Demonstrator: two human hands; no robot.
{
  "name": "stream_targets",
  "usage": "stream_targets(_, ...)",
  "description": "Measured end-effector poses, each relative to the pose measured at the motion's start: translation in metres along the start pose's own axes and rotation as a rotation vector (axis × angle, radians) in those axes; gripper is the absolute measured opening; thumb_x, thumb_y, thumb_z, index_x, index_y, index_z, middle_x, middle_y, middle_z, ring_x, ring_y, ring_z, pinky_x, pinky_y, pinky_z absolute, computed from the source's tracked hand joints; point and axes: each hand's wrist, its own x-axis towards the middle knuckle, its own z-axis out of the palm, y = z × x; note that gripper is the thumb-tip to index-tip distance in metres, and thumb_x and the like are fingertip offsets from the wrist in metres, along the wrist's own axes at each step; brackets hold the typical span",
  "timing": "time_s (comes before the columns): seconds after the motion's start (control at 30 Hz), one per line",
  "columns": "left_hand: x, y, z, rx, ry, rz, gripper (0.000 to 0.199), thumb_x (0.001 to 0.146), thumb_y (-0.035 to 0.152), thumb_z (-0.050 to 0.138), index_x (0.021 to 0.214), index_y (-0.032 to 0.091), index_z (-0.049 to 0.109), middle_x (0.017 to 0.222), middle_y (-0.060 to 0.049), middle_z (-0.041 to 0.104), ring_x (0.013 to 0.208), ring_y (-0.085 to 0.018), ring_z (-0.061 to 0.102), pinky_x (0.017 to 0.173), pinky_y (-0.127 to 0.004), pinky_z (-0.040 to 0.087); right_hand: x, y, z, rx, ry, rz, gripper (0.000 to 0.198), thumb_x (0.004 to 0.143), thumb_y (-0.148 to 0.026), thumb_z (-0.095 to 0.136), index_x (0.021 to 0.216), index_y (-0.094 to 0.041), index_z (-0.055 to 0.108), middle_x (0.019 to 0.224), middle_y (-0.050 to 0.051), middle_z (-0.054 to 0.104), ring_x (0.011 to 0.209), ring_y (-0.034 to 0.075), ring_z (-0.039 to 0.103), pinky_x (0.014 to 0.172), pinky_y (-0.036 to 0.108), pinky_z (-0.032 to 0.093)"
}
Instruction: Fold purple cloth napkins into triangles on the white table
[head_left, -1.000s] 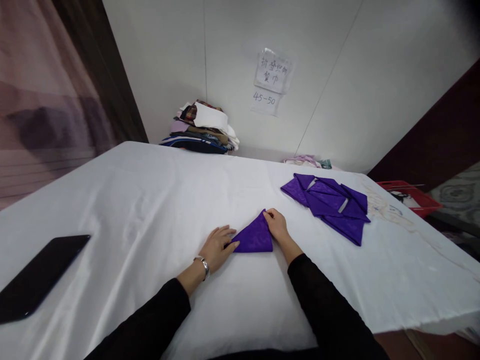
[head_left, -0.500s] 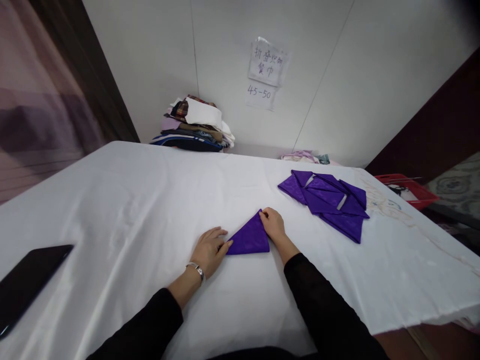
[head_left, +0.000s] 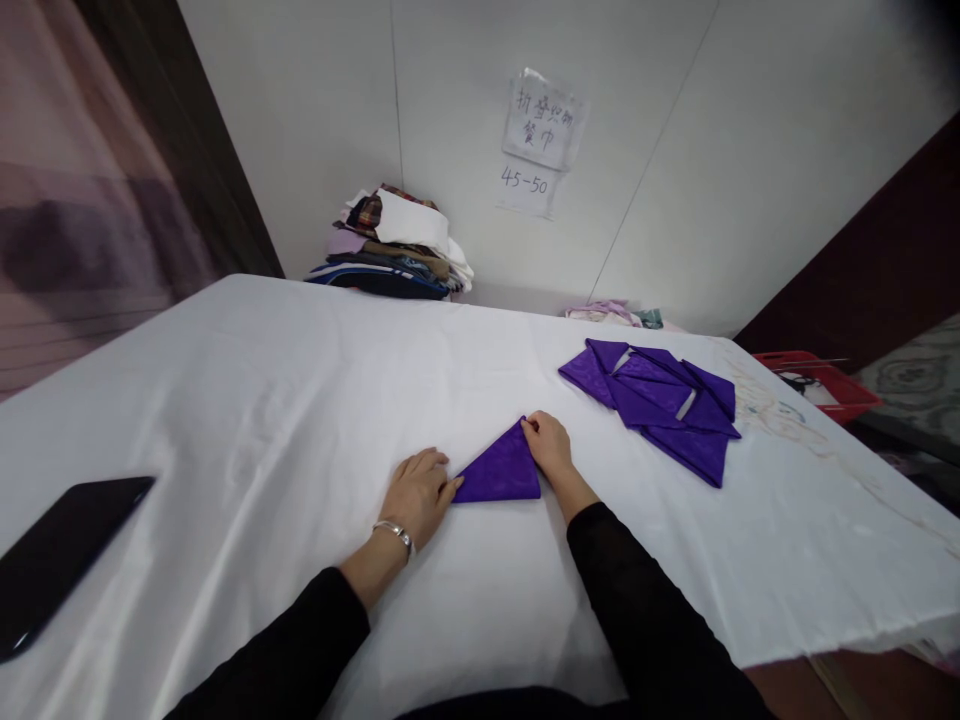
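A purple napkin (head_left: pixel 501 472) lies folded into a triangle on the white tablecloth (head_left: pixel 315 390), in front of me. My left hand (head_left: pixel 416 492), with a bracelet at its wrist, holds the napkin's pointed left corner at the thumb; its other fingers are bent against the cloth. At the top corner, my right hand (head_left: pixel 549 442) pinches the fabric between thumb and forefinger. Several folded purple napkins (head_left: pixel 660 400) lie overlapping farther back on the right.
A black phone-like slab (head_left: pixel 64 555) lies at the left. Behind the table's far edge are a stack of folded clothes (head_left: pixel 394 245) and a smaller cloth pile (head_left: pixel 611 313). A red basket (head_left: pixel 844 395) stands beyond the right edge. Paper signs (head_left: pixel 544 125) hang on the wall.
The view has shifted slightly. Both hands stay at the same corners of the triangular napkin, and its fold looks unchanged.
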Motion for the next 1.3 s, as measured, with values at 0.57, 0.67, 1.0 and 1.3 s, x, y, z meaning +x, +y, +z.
stream_targets(0.57,-0.004,-0.008,-0.016,-0.005,-0.087,-0.043,0.025,0.077,0.036,0.056,0.058,0.021,0.054,0.113,-0.004,0.062,0.115,-0.025,0.049,0.101,-0.046,0.033,0.003,0.002,-0.002,-0.004,-0.056,0.077,0.014,0.086,-0.033,0.050,0.082,-0.023,0.059,0.075,0.000,0.063,0.072,0.015,0.056,0.060,0.025,0.032)
stream_targets(0.67,-0.003,-0.008,-0.021,-0.009,-0.128,-0.034,0.020,0.077,0.034,0.055,0.061,0.021,0.056,0.114,-0.004,0.061,0.115,-0.024,0.048,0.102,-0.045,0.034,0.004,0.001,-0.005,-0.039,-0.087,0.084,0.016,0.086,-0.035,0.049,0.083,-0.024,0.060,0.078,-0.001,0.064,0.074,0.015,0.056,0.060,0.025,0.032)
stream_targets(1.0,0.007,0.010,-0.025,-0.086,-0.097,-0.124,0.037,0.076,0.021,0.047,0.111,0.018,0.057,0.132,-0.009,0.051,0.122,-0.020,0.045,0.103,-0.039,0.036,0.005,0.000,-0.007,-0.068,-0.109,0.077,0.019,0.087,-0.034,0.045,0.085,-0.024,0.061,0.082,0.001,0.066,0.077,0.017,0.058,0.060,0.025,0.032)
stream_targets(1.3,0.036,0.083,0.043,0.159,-0.287,0.190,0.074,0.083,0.064,0.030,0.140,0.017,0.029,0.150,-0.010,0.023,0.139,-0.026,0.010,0.111,-0.052,0.005,0.003,0.002,-0.009,-0.046,-0.128,0.048,0.022,0.088,-0.034,0.044,0.092,-0.023,0.061,0.087,0.002,0.067,0.081,0.017,0.059,0.065,0.025,0.036)
